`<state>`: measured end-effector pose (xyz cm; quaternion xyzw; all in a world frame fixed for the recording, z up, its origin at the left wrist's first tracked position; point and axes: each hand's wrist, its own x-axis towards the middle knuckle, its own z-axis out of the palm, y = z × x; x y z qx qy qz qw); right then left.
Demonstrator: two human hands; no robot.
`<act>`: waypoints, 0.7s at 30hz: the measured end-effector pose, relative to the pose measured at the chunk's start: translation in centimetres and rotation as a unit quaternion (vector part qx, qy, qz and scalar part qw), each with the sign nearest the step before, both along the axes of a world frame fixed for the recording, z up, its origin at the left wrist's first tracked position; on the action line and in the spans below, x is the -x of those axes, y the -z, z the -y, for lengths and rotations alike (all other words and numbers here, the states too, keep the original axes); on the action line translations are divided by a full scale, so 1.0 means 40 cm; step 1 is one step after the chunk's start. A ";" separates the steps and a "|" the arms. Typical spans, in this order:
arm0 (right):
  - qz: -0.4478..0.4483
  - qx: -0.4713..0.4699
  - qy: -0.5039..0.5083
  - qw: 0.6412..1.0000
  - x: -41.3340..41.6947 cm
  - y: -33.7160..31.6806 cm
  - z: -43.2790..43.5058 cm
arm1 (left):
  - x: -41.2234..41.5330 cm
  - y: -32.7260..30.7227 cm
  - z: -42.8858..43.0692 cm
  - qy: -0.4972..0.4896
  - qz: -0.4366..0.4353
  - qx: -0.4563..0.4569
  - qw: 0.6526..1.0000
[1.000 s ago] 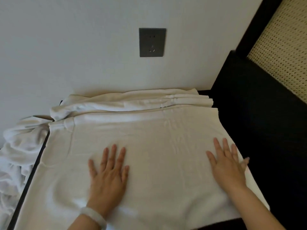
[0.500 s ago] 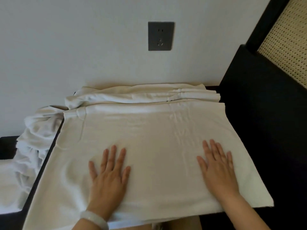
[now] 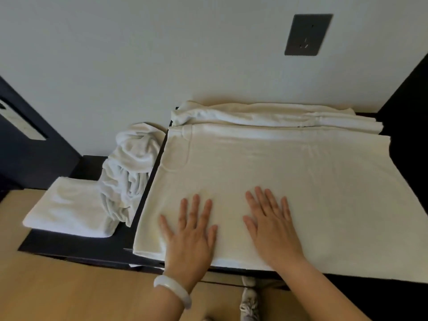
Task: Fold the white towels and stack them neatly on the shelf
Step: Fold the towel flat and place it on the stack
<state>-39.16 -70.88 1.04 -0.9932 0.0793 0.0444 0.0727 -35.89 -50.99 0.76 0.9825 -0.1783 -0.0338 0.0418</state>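
Observation:
A large white towel (image 3: pixel 289 172) lies spread flat over a dark table top (image 3: pixel 129 242). My left hand (image 3: pixel 190 230) and my right hand (image 3: pixel 271 225) press on its near part side by side, palms down, fingers straight and spread. Behind it, along the wall, lies a bunched, partly folded white towel (image 3: pixel 266 115). Off the table's left edge a crumpled white towel (image 3: pixel 129 167) hangs down. A folded white towel (image 3: pixel 69 207) rests on a lower dark shelf (image 3: pixel 64 246) at the left.
A white wall with a dark socket plate (image 3: pixel 306 34) stands right behind the table. Dark furniture (image 3: pixel 30 149) rises at the far left and a dark panel (image 3: pixel 407 93) at the right. Wooden floor (image 3: pixel 81 290) and a shoe (image 3: pixel 249 302) show below.
My right hand has slid left across the towel until it lies close to my left hand. The view has swung left, bringing the crumpled towel, the folded towel and the lower shelf into sight.

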 end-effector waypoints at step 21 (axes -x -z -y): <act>0.069 -0.153 -0.207 0.964 0.106 -0.031 -0.051 | -0.012 -0.029 -0.235 0.146 -0.022 0.211 0.966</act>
